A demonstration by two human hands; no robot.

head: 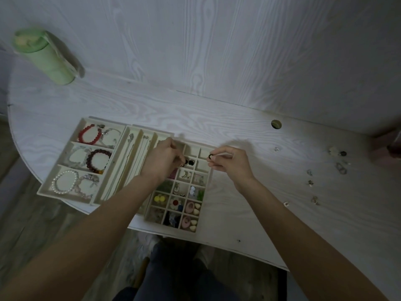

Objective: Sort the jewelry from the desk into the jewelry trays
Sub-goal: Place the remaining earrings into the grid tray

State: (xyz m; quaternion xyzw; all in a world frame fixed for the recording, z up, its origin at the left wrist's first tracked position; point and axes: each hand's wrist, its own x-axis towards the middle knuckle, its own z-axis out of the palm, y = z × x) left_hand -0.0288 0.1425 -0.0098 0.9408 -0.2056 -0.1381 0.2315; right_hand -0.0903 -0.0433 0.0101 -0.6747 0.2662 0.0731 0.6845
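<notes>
Three cream jewelry trays lie side by side on the white desk: a bracelet tray at the left, a long-slot necklace tray in the middle, and a small-cell earring tray at the right. My left hand hovers over the earring tray's upper cells, fingertips pinching a small dark earring beside two black studs. My right hand is above the tray's top right corner and pinches a small dark round earring. Several loose earrings lie on the desk at the right.
A green cylindrical bottle stands at the desk's far left. A round cable hole is in the desktop behind my right hand. A white wood-grain wall rises behind the desk. My legs show below the desk's front edge.
</notes>
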